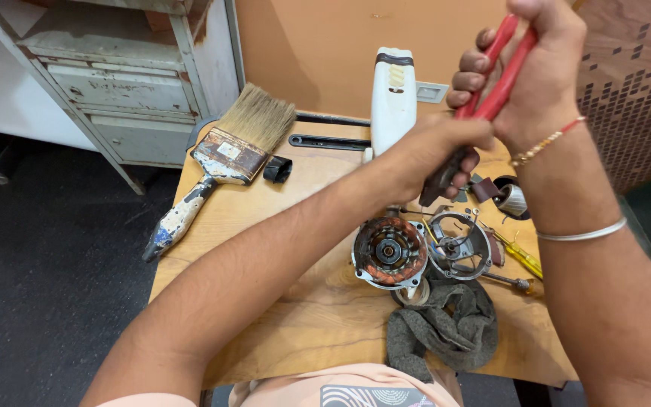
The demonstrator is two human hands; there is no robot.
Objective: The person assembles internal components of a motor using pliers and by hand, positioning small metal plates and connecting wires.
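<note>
On a small wooden table beside a worn metal cabinet, the right hand squeezed red-handled pliers, the left hand gripped their jaws above an opened motor housing, paintbrush and grey rag.

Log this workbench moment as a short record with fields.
surface: small wooden table
right hand: grips red-handled pliers, handles squeezed
left hand: closed around the pliers' dark head end, held above the table
below hands: opened motor housing with copper windings, round metal end cover beside it
other items: wide paintbrush, grey rag, white tool body, yellow screwdriver
</note>
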